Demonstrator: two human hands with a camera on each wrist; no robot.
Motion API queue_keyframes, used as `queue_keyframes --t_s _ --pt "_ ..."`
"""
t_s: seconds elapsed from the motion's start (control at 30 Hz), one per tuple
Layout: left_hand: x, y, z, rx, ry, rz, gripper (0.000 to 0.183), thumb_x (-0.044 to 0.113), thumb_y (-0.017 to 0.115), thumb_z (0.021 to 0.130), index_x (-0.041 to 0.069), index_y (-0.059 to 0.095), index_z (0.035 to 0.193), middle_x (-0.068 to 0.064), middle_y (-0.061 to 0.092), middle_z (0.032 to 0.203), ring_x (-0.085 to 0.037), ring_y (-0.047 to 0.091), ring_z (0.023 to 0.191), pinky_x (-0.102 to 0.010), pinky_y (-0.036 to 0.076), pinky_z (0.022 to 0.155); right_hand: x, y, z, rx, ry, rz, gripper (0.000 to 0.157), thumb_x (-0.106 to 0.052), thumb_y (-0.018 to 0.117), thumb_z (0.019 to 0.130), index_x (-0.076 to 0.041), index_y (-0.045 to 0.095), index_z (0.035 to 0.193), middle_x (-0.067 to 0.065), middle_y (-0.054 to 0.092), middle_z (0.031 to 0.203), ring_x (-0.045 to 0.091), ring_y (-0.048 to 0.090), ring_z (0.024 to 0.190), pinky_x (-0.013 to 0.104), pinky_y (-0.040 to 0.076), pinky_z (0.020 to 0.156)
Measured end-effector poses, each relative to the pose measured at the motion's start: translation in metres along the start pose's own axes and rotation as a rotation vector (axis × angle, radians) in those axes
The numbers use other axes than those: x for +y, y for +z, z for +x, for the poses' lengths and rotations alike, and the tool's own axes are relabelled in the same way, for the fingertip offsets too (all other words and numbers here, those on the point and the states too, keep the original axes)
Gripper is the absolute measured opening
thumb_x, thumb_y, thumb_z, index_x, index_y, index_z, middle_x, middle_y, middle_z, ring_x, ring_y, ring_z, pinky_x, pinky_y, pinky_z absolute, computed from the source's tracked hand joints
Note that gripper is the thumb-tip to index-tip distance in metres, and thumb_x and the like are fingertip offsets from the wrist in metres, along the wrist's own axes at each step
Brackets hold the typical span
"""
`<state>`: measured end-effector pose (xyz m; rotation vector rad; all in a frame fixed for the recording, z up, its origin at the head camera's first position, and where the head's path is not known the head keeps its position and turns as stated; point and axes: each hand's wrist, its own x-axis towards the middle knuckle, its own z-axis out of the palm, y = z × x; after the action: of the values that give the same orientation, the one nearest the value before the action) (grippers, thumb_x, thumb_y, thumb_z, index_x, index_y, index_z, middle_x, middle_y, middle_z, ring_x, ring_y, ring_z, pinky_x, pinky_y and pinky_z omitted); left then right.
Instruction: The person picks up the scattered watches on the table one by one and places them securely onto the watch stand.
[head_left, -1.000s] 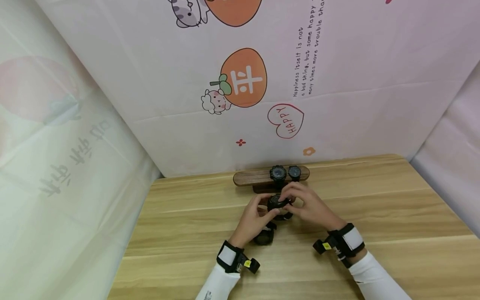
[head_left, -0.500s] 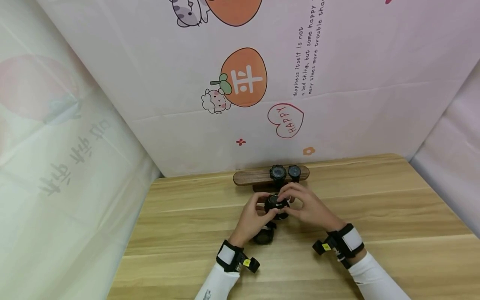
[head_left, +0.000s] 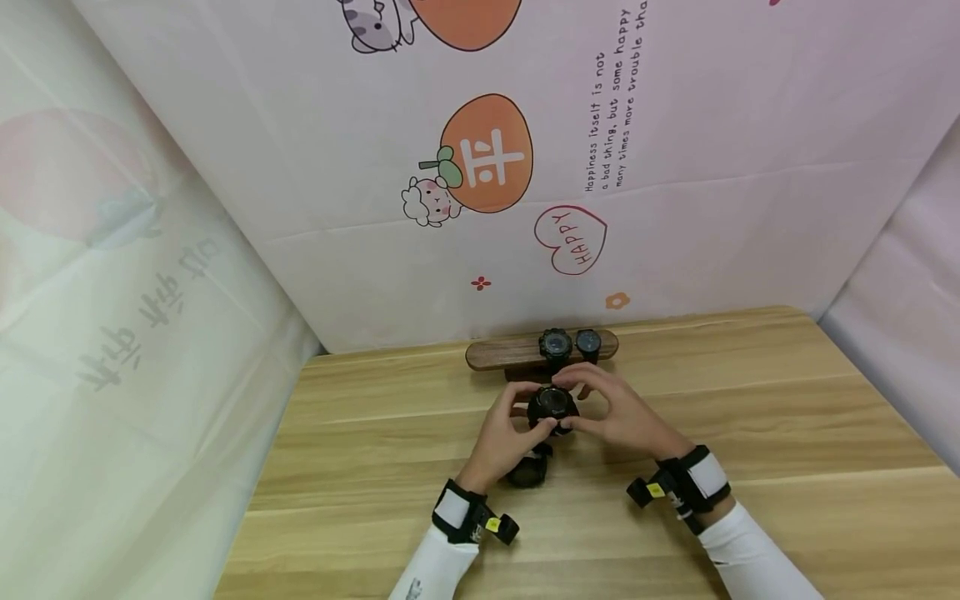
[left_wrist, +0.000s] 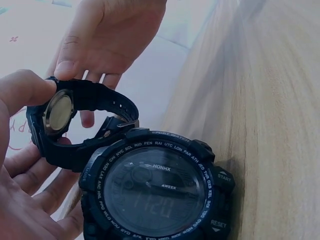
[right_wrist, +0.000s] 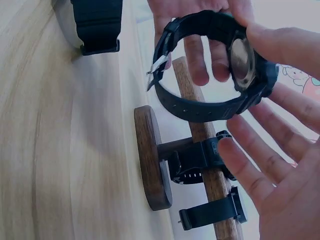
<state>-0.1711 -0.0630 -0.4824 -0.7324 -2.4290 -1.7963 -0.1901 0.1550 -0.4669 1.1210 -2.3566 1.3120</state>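
Between both hands is a black wristwatch [head_left: 553, 402], raised off the table with its dial up and its strap buckled in a loop. My left hand [head_left: 497, 442] grips the case from the left, thumb on the near edge and fingers at the far side. From the right, my right hand [head_left: 628, 418] pinches it, thumb near and fingertips at the far edge. The metal case back [right_wrist: 242, 62] shows in the right wrist view. A second black wristwatch [left_wrist: 155, 192], with a large digital dial, lies on the table below the left hand.
Behind the hands stands a dark wooden watch stand [head_left: 498, 356]. Its bar carries a larger black watch [head_left: 556, 343] and a smaller black watch [head_left: 588, 342] toward the right end. A printed cloth [head_left: 337, 275] hangs behind the wooden table [head_left: 375, 467].
The held watch has turned so its dial faces up, and shifted slightly left. My right fingertips have slid from over the dial to its far edge. The stand and its watches stay put.
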Motion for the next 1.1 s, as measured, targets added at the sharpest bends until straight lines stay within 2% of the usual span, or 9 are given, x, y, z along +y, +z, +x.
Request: queue_keyframes --t_s 0.2,0.37,0.57,0.73,0.9,1.1 --pt "-0.0008 -0.0002 0.0001 0.010 0.028 -0.009 0.049 0.017 0.069 0.090 0.004 0.048 0.132 -0.012 0.052 0.129 -0.025 0.054 0.109 -0.048 0.049 0.091 0.0012 0.0009 -0.0017 -0.020 0.059 0.010 0.052 -0.006 0.078 0.079 -0.001 0.057 0.126 0.015 0.059 0.123 0.026 0.055 0.106 0.051 0.053 0.077" --pt "-0.0034 -0.0002 0.0001 0.019 0.049 -0.005 0.050 0.016 0.070 0.089 0.003 0.047 0.132 -0.011 0.052 0.129 -0.025 0.053 0.110 -0.046 0.050 0.090 0.0044 0.0023 -0.0024 -0.007 0.061 0.019 0.052 -0.007 0.079 0.078 -0.001 0.057 0.125 0.014 0.060 0.121 0.026 0.056 0.106 0.054 0.052 0.077" --pt "-0.0060 -0.0003 -0.0006 0.014 0.036 -0.023 0.051 0.016 0.070 0.089 0.003 0.047 0.133 -0.011 0.051 0.129 -0.025 0.054 0.109 -0.050 0.050 0.090 0.0057 0.0042 -0.0028 0.006 0.050 0.021 0.050 -0.007 0.079 0.078 -0.001 0.058 0.124 0.013 0.061 0.119 0.027 0.056 0.106 0.054 0.053 0.077" --pt "-0.0071 -0.0010 -0.0004 0.012 0.057 -0.027 0.047 0.014 0.066 0.093 0.001 0.046 0.133 -0.015 0.052 0.130 -0.028 0.055 0.108 -0.054 0.050 0.089 0.0059 0.0053 -0.0029 0.015 0.041 0.011 0.051 -0.004 0.079 0.077 -0.001 0.058 0.124 0.014 0.061 0.120 0.028 0.056 0.106 0.054 0.053 0.077" --pt "-0.0077 -0.0032 0.0001 0.017 0.082 -0.052 0.036 0.006 0.055 0.098 -0.002 0.047 0.132 -0.018 0.053 0.127 -0.030 0.055 0.110 -0.053 0.050 0.088 0.0067 0.0050 -0.0026 0.033 0.026 0.004 0.053 0.000 0.078 0.076 0.001 0.058 0.125 0.016 0.060 0.121 0.031 0.055 0.109 0.054 0.053 0.080" --pt "-0.0074 -0.0052 0.0000 0.038 0.065 -0.100 0.031 0.003 0.052 0.099 -0.001 0.049 0.130 -0.018 0.054 0.126 -0.031 0.057 0.108 -0.052 0.051 0.088 0.0085 0.0049 -0.0024 0.047 0.063 0.075 0.051 0.005 0.077 0.076 0.003 0.056 0.123 0.018 0.059 0.122 0.033 0.056 0.109 0.057 0.050 0.088"
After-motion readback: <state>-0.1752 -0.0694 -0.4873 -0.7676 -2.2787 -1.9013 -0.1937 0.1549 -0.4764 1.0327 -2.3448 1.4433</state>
